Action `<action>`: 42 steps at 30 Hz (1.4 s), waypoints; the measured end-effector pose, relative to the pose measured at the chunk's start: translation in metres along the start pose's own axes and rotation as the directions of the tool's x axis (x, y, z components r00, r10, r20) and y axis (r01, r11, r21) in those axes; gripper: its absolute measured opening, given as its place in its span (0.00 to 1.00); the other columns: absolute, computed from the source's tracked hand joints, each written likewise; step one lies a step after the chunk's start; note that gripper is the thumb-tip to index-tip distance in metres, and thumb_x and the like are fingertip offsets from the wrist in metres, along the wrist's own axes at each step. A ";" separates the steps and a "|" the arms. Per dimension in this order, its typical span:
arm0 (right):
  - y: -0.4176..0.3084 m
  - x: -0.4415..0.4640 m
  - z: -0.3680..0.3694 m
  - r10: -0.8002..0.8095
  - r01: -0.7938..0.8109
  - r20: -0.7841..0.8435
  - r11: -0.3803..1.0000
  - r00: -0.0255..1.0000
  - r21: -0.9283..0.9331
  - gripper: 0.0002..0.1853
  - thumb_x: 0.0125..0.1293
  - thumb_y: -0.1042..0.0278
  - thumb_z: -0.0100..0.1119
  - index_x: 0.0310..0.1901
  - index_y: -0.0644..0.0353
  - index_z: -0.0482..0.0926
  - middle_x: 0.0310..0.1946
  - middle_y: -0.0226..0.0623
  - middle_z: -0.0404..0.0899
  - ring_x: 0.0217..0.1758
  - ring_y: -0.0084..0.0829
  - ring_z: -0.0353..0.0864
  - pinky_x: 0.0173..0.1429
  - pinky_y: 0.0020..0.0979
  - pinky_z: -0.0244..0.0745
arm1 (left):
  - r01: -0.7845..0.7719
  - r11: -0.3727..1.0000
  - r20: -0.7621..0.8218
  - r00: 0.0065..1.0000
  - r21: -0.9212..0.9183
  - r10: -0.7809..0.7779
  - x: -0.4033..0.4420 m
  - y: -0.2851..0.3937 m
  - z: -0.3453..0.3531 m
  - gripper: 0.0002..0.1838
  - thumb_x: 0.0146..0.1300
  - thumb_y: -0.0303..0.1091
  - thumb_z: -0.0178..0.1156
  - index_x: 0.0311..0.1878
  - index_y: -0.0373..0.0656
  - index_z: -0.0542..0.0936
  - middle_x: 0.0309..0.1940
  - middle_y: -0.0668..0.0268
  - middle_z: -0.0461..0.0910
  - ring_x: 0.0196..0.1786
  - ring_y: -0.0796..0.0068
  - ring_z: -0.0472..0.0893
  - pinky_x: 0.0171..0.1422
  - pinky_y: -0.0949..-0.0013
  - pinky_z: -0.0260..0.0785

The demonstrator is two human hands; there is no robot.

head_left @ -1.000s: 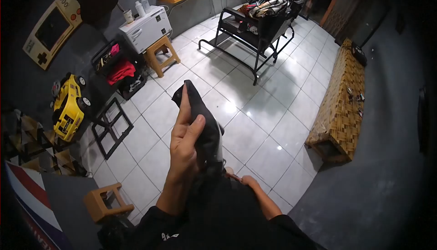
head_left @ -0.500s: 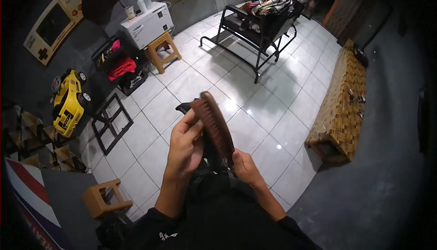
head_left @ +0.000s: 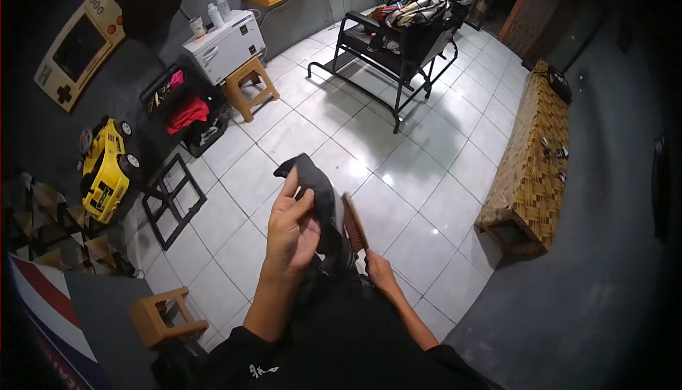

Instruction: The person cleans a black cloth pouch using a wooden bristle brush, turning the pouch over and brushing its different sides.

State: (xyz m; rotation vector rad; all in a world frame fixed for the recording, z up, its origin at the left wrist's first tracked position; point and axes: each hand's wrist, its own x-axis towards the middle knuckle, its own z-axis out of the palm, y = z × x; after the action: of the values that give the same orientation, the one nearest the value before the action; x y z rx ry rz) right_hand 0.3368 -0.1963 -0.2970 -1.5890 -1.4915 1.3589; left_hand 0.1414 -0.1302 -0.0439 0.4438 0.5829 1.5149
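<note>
My left hand (head_left: pixel 290 230) pinches a piece of black cloth (head_left: pixel 323 195) between thumb and fingers, holding it raised in front of my body. The cloth's top flops over to the left and its lower part runs down toward my dark shirt. In my right hand (head_left: pixel 381 271) is a brush (head_left: pixel 354 225) with a wooden back and brown bristles, gripped near its lower end. The bristles face left, toward the cloth's right side; I cannot tell whether they touch it.
Ahead stands a black metal-framed chair (head_left: pixel 398 52) with a striped cloth heap on it. A long woven-pattern box (head_left: pixel 526 170) lines the right wall. On the left are a brown stool (head_left: pixel 160 319), a yellow toy car (head_left: pixel 106 170), a black frame (head_left: pixel 174 205) and a white cabinet (head_left: pixel 227 52).
My right hand has brought the brush down and to the right, uncovering the cloth in my left hand. The left hand has barely moved.
</note>
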 end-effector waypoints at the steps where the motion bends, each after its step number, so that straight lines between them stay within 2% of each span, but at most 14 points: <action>1: -0.024 -0.006 -0.003 0.006 -0.009 0.020 0.988 1.000 0.154 0.27 0.71 0.47 0.36 0.31 0.65 0.72 0.18 0.32 0.68 0.20 0.23 0.67 0.25 0.28 0.61 | -0.027 1.000 -0.003 1.000 0.012 0.027 -0.002 -0.001 0.004 0.25 0.67 0.23 0.44 0.67 0.38 0.55 0.50 0.59 0.74 0.51 0.71 0.76 0.58 0.66 0.68; 3: -0.077 -0.016 -0.017 0.010 -0.032 0.053 0.898 0.999 0.438 0.29 0.70 0.43 0.35 0.32 0.65 0.72 0.17 0.25 0.64 0.20 0.16 0.62 0.23 0.22 0.57 | -0.066 0.998 0.018 0.998 0.008 0.065 -0.004 -0.005 0.009 0.31 0.66 0.21 0.43 0.71 0.45 0.48 0.54 0.59 0.71 0.53 0.71 0.74 0.61 0.65 0.66; 7: -0.137 -0.028 -0.031 -0.307 0.286 -0.007 0.875 0.952 0.391 0.30 0.70 0.42 0.32 0.30 0.64 0.70 0.17 0.23 0.64 0.20 0.14 0.60 0.23 0.19 0.54 | -0.086 0.994 0.033 0.996 0.061 0.084 -0.007 -0.014 0.022 0.33 0.65 0.19 0.44 0.71 0.47 0.48 0.57 0.60 0.68 0.57 0.71 0.71 0.63 0.65 0.64; 10: -0.094 -0.007 -0.018 -0.205 0.203 -0.014 0.957 0.979 0.209 0.29 0.71 0.45 0.33 0.31 0.65 0.71 0.16 0.26 0.63 0.19 0.16 0.60 0.23 0.22 0.56 | -0.157 0.985 0.075 0.986 0.069 0.152 -0.009 -0.006 0.034 0.33 0.65 0.19 0.44 0.71 0.48 0.48 0.57 0.60 0.68 0.56 0.71 0.72 0.63 0.65 0.65; 14: 0.049 0.016 0.006 -0.141 0.134 -0.001 0.941 0.990 -0.310 0.29 0.71 0.48 0.33 0.30 0.68 0.75 0.22 0.52 0.76 0.27 0.51 0.75 0.35 0.43 0.68 | -0.205 0.978 0.067 0.977 0.042 0.202 -0.013 0.005 0.044 0.36 0.63 0.16 0.48 0.71 0.51 0.48 0.55 0.65 0.68 0.52 0.76 0.72 0.59 0.69 0.67; 16: 0.152 0.019 0.020 0.227 -0.032 0.238 0.784 0.944 -0.620 0.33 0.69 0.45 0.31 0.30 0.69 0.78 0.30 0.60 0.77 0.36 0.59 0.76 0.44 0.48 0.68 | -0.212 0.977 0.076 0.975 0.022 0.210 -0.016 0.007 0.048 0.36 0.62 0.17 0.48 0.71 0.51 0.49 0.54 0.65 0.69 0.50 0.77 0.73 0.57 0.70 0.68; 19: 0.163 0.007 0.017 0.327 -0.071 0.276 0.752 0.904 -0.656 0.35 0.68 0.43 0.30 0.28 0.69 0.79 0.31 0.62 0.76 0.38 0.57 0.77 0.45 0.48 0.69 | -0.224 0.973 0.088 0.972 0.058 0.218 -0.017 0.008 0.047 0.36 0.62 0.17 0.49 0.71 0.47 0.48 0.53 0.65 0.69 0.49 0.78 0.73 0.55 0.71 0.69; 22: 0.123 0.014 0.007 0.165 -0.080 0.144 0.882 0.976 -0.464 0.36 0.68 0.42 0.31 0.26 0.70 0.78 0.29 0.62 0.76 0.37 0.59 0.76 0.44 0.48 0.69 | -0.238 0.954 0.068 0.971 0.180 0.229 -0.013 0.007 0.033 0.34 0.63 0.18 0.49 0.70 0.42 0.48 0.53 0.62 0.70 0.49 0.77 0.74 0.55 0.71 0.70; 27: -0.069 0.001 -0.022 0.038 -0.098 0.149 0.904 0.988 0.416 0.27 0.70 0.43 0.35 0.25 0.59 0.69 0.11 0.21 0.59 0.12 0.17 0.55 0.17 0.22 0.53 | -0.253 0.945 0.036 0.967 0.208 0.251 -0.010 0.005 0.020 0.32 0.64 0.19 0.48 0.69 0.39 0.49 0.53 0.58 0.71 0.50 0.73 0.75 0.57 0.69 0.72; 30: -0.140 -0.022 -0.032 -0.273 0.247 0.008 0.881 0.962 0.403 0.27 0.71 0.46 0.34 0.29 0.62 0.71 0.18 0.22 0.65 0.20 0.17 0.61 0.25 0.22 0.58 | -0.279 0.937 0.069 0.960 0.209 0.270 -0.012 0.003 0.023 0.31 0.64 0.20 0.47 0.69 0.39 0.50 0.53 0.58 0.71 0.51 0.73 0.75 0.57 0.69 0.72; 34: -0.135 -0.020 -0.019 -0.197 0.130 0.111 0.891 0.974 0.435 0.28 0.71 0.44 0.33 0.33 0.63 0.73 0.17 0.25 0.63 0.21 0.18 0.62 0.26 0.23 0.59 | -0.322 0.934 0.076 0.946 0.154 0.314 -0.012 0.005 0.027 0.31 0.64 0.20 0.47 0.69 0.41 0.50 0.54 0.58 0.70 0.52 0.71 0.75 0.57 0.67 0.73; 38: 0.010 0.019 0.006 -0.133 0.108 -0.080 0.960 0.988 -0.257 0.27 0.71 0.50 0.34 0.41 0.68 0.75 0.29 0.50 0.78 0.34 0.47 0.80 0.37 0.39 0.72 | -0.375 0.916 0.054 0.927 0.143 0.371 -0.015 0.015 0.027 0.32 0.64 0.20 0.46 0.70 0.44 0.50 0.56 0.58 0.70 0.52 0.69 0.76 0.56 0.65 0.74; 40: 0.069 0.016 -0.002 0.287 -0.096 0.192 0.751 0.939 -0.653 0.28 0.70 0.50 0.34 0.44 0.69 0.76 0.44 0.56 0.76 0.50 0.55 0.74 0.51 0.47 0.69 | -0.407 0.908 0.072 0.913 0.103 0.401 -0.014 0.013 0.028 0.31 0.64 0.20 0.46 0.70 0.45 0.51 0.55 0.59 0.70 0.51 0.70 0.77 0.55 0.67 0.75; 42: 0.148 0.013 0.004 0.538 -0.271 0.195 0.666 0.820 -0.695 0.30 0.68 0.48 0.32 0.46 0.68 0.76 0.46 0.58 0.75 0.52 0.55 0.73 0.57 0.48 0.66 | -0.396 0.912 0.046 0.918 0.105 0.394 -0.014 0.009 0.031 0.31 0.64 0.20 0.47 0.69 0.44 0.51 0.55 0.59 0.70 0.50 0.71 0.77 0.54 0.69 0.75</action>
State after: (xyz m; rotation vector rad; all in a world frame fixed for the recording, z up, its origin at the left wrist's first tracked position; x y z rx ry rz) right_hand 0.3866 -0.2178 -0.4355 -2.3115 -2.0918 1.5726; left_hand 0.1534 -0.1413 -0.0127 0.6982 0.5848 1.8656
